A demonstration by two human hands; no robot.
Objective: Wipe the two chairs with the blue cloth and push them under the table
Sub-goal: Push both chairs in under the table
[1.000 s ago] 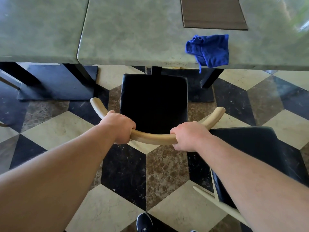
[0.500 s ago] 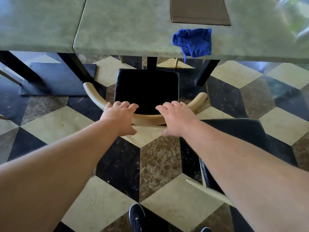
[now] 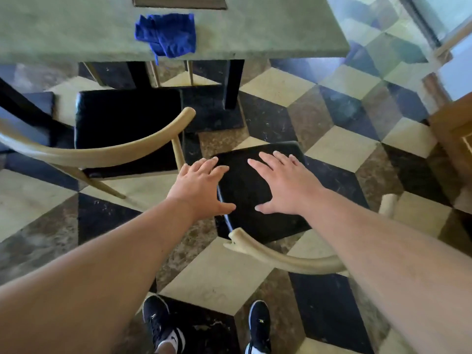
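Observation:
The blue cloth (image 3: 167,34) lies crumpled on the green table (image 3: 268,34), one corner hanging over the near edge. The first chair (image 3: 122,123), black seat with a curved tan backrest, stands at the left with its seat front near the table edge. The second chair (image 3: 258,198), same kind, stands further out to the right, its backrest curving below my forearm. My left hand (image 3: 201,185) hovers with fingers spread at the left edge of that second seat. My right hand (image 3: 283,185) is spread over the middle of the seat. Neither hand holds anything.
The floor is a cube-pattern tile in black, cream and brown. Black table legs (image 3: 233,83) and a flat base stand under the table. A wooden door frame (image 3: 454,139) is at the right. My two black shoes (image 3: 158,325) are at the bottom.
Both hands let go of the first chair's backrest and moved right, over the second chair's seat. The view swung right, so the first chair now sits at the left.

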